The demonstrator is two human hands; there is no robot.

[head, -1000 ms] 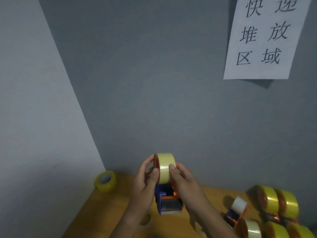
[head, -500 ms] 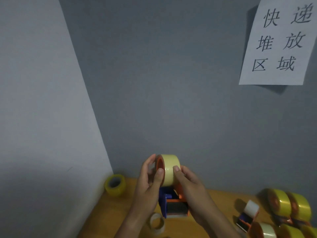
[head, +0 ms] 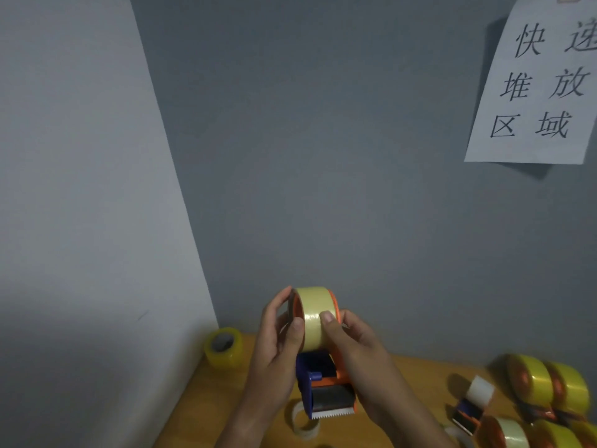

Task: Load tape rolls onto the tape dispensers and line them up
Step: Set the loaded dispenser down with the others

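Pale tape roll [head: 315, 318] is seated on an orange-and-blue dispenser [head: 326, 388], held in the air at lower centre of the frame, above the wooden table [head: 416, 379]. Serrated blade edge is at the dispenser's bottom, pointed toward the camera.

Left hand [head: 277, 347] is curled round the roll's left side, thumb pressed on the tape face. Right hand [head: 355, 354] is wrapped round the dispenser's right side, thumb on the roll's face beside the left thumb. Both are gripping; neither is slack.

A small near-spent roll [head: 302, 421] lies flat on the table directly under the dispenser. A yellow roll [head: 224, 347] stands on edge at the table's far-left corner, against the wall junction. At lower right, a row of loaded dispensers [head: 549, 388] is cut off by the frame edge; a small dispenser with a white roll [head: 473, 404] sits just left of them. Bare tabletop is visible between the hands and that group. A paper sign [head: 533, 92] is fixed on the wall at upper right.
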